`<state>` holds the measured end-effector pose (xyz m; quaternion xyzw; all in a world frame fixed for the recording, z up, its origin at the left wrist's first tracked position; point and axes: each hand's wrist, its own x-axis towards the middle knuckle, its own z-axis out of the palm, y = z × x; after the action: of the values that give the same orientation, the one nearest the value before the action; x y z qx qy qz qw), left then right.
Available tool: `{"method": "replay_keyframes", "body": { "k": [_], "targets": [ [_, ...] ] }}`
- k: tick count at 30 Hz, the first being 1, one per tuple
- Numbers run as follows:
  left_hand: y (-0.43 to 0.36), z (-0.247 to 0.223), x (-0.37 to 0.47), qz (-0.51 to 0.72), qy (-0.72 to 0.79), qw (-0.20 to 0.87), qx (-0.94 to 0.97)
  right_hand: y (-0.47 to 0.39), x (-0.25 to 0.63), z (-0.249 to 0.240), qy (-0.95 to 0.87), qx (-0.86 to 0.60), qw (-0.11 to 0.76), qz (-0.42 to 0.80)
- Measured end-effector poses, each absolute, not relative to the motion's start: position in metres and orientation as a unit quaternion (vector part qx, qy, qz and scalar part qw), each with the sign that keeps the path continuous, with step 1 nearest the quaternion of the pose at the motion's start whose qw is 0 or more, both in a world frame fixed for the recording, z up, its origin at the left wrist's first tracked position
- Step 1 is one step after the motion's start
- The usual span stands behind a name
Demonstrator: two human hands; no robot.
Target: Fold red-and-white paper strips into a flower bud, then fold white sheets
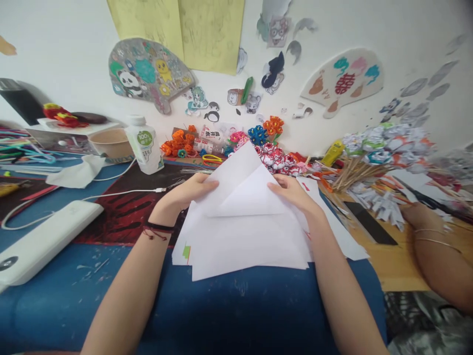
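Observation:
A folded sheet of white paper (246, 190) is held up between my two hands, one flap laid diagonally across it. My left hand (197, 190) pinches its left edge, thumb on the front and fingers mostly hidden behind. At the right edge, my right hand (290, 190) grips it the same way. Under the folded sheet lies a loose stack of white paper (247, 246) with uneven edges, and a small green mark shows at its left side.
A power bank (51, 241) with a white cable and a white bottle (145, 145) stand left. Behind are bunches of orange flowers (181, 143). At right, paper flowers on sticks (380, 148), a dark flat bar (369, 222) and another person's hand (423, 222) near scissors (421, 197).

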<state>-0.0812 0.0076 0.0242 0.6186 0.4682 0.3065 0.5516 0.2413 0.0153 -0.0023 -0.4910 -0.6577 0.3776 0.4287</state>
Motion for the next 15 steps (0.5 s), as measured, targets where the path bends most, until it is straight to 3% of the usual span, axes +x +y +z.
{"method": "replay_keyframes", "body": {
  "k": [8, 15],
  "targets": [
    [0.005, 0.020, -0.085, 0.205, 0.397, 0.663, 0.600, 0.024, 0.217, 0.000, -0.646, -0.459, 0.462, 0.397],
    [0.008, 0.015, -0.066, 0.236, 0.444, 0.505, 0.702, 0.004, 0.215, -0.001, -0.662, -0.417, 0.394, 0.483]
  ]
}}
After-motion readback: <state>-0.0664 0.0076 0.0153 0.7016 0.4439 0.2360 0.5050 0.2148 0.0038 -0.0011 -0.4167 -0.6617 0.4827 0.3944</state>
